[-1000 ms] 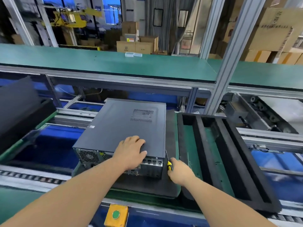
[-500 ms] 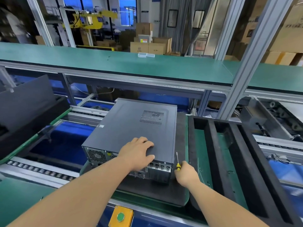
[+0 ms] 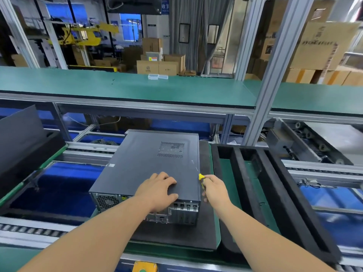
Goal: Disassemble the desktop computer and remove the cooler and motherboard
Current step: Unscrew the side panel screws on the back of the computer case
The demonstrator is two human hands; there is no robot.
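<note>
A dark grey desktop computer case (image 3: 149,165) lies on its side on a black foam mat (image 3: 176,235), its rear ports facing me and its side panel closed on top. My left hand (image 3: 157,190) rests flat on the near end of that panel, fingers spread. My right hand (image 3: 214,188) sits at the case's right edge and grips a screwdriver (image 3: 200,178) with a yellow-and-black handle, its thin shaft pointing up and away. The cooler and motherboard are hidden inside the case.
A black foam tray with long slots (image 3: 261,185) on green board lies right of the case. Another black foam block (image 3: 23,146) stands at the left. A green shelf (image 3: 137,89) spans above with a metal post (image 3: 269,79). A yellow button box (image 3: 144,267) sits at the near edge.
My right hand has lifted the screwdriver from the case's rear corner up along its right side. My left hand stays on the panel. The camera has shifted.
</note>
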